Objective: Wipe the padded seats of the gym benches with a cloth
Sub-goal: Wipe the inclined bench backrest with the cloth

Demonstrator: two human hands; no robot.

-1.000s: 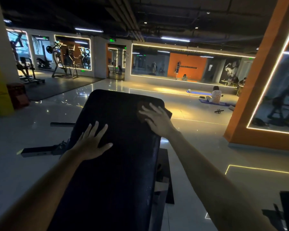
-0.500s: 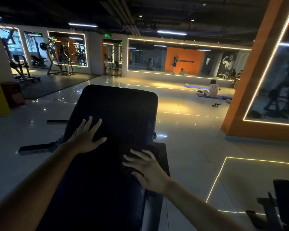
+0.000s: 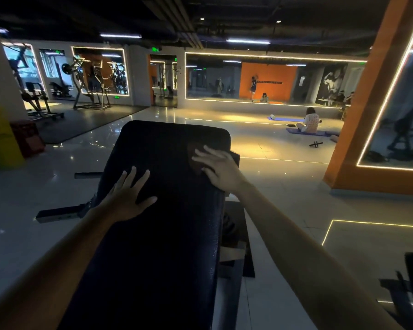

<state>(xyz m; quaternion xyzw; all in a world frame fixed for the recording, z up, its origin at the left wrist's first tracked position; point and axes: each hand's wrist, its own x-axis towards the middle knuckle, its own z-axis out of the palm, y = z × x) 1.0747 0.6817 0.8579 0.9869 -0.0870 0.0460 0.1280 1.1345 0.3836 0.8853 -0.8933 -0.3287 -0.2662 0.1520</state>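
Lying spread on black padded seat [image 3: 167, 246]: left grip [image 3: 126, 198] bare, right grip [image 3: 221, 172] atop cloth [image 3: 196, 166].

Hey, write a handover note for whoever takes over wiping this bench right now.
The left hand lies flat on the left side of the pad, holding nothing.
The right hand is flat too, pressing the cloth onto the pad near its far right corner.
Done: cannot tell how much is wiped.
To do: wipe the rest of this pad, then the other benches.
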